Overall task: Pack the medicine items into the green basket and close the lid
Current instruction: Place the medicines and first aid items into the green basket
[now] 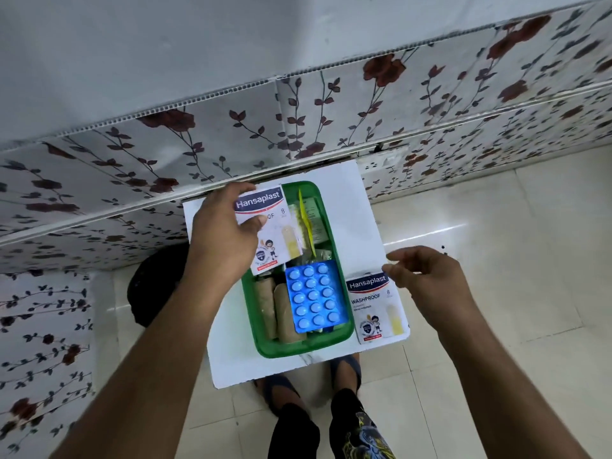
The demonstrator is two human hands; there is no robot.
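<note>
Set on a white board [291,369], with the green basket [299,347] as landmark throughout. No lid anywhere in view, so closing not yet possible to judge. Inside the basket: two tan bandage rolls [276,309] along its near-left wall, a blue pill strip [314,296] lying flat on top toward its near-right, pale green packets and a yellow sachet [306,223] at its far end. Already well filled, so the main risk: contents stacked above the rim and a lid later failing to seat. Left hand [222,233] clamped on a plaster box [268,226], thumb on the printed face, held over the basket's far-left rim. Dropped there on edge, likely to tip outward onto the board or wedge tilted against the rolls. Right hand [427,279] open, fingers loosely curled, holding nothing, hovering just right of the basket above a second plaster box [377,308] lying flat beside the basket's right wall. Careless reach there liable to nudge that box off the board's near-right corner.
</note>
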